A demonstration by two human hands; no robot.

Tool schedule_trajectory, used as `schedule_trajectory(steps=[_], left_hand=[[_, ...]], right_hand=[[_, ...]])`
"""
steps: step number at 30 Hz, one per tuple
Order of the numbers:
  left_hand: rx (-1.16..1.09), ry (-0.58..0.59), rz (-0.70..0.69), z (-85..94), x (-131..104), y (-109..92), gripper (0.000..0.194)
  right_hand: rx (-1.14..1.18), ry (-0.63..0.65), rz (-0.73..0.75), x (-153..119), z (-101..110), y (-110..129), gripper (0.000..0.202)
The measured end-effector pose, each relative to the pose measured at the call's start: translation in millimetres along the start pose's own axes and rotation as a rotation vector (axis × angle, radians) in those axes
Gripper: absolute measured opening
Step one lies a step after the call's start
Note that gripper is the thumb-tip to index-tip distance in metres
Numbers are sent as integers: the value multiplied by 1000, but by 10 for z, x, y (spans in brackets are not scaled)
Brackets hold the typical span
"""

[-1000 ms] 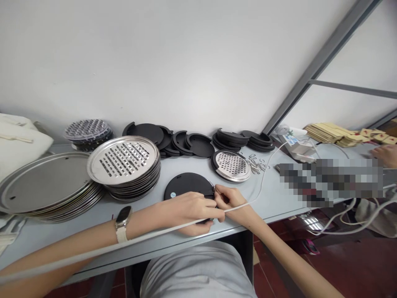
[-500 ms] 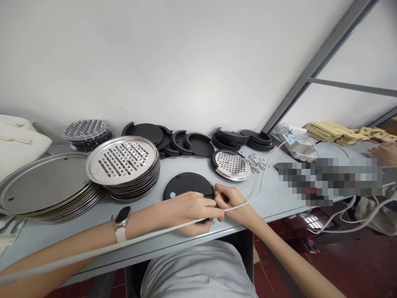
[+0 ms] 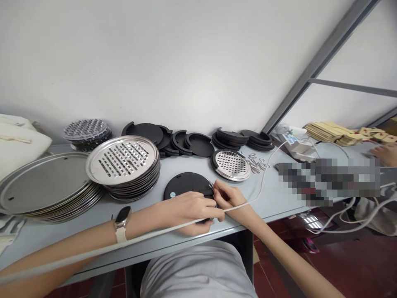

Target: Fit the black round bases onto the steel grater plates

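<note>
A round black disc (image 3: 186, 183) with a small pale blue sticker lies on the table in front of me. My left hand (image 3: 192, 211) rests over its near part with the fingers curled round its right edge. At that same edge my right hand (image 3: 228, 198) pinches a small metal clip (image 3: 211, 186). Behind my right hand sits a black holder with a perforated metal disc (image 3: 232, 164). Several loose metal clips (image 3: 256, 162) lie to the right of it. A white cable (image 3: 262, 182) runs across in front of both hands.
Stacks of metal grater plates (image 3: 124, 161) and plain metal discs (image 3: 43, 182) stand at the left. Black round holders (image 3: 198, 144) line the wall. A white box (image 3: 297, 147), wooden pieces (image 3: 331, 131) and another person's hand (image 3: 386, 153) are at the right of the grey table (image 3: 273, 203).
My right hand has shifted slightly up and left along the disc's edge, with the metal clip in its fingertips. My left hand has hardly moved.
</note>
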State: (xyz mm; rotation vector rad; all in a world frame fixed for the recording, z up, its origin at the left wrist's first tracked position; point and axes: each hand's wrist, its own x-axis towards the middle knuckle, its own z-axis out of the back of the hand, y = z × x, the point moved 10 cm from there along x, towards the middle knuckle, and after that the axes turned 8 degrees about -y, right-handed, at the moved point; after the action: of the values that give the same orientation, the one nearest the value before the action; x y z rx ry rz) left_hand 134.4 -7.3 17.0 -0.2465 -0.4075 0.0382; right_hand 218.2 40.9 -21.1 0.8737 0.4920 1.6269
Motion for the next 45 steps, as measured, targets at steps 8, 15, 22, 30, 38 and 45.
schedule_trajectory(steps=[8,15,22,30,38,45], left_hand=[[2,7,-8,-4,-1,-4,19],[4,-5,-14,2,8,-7,17],[6,-15,-17,15,15,-14,17],[12,-26,-18,23,8,-11,18],[-3,-28,-20,16,6,-11,18],[3,-17,-16,7,6,-7,18]], right_hand=[[5,-4,-6,5,-3,-9,10],[-45,26,8,-9,-21,-3,18],[-75,28,14,-7,-24,-7,22],[-86,23,16,0,-29,-25,22],[-98,5,21,-1,-15,-10,23],[-108,8,27,8,-15,-15,23]])
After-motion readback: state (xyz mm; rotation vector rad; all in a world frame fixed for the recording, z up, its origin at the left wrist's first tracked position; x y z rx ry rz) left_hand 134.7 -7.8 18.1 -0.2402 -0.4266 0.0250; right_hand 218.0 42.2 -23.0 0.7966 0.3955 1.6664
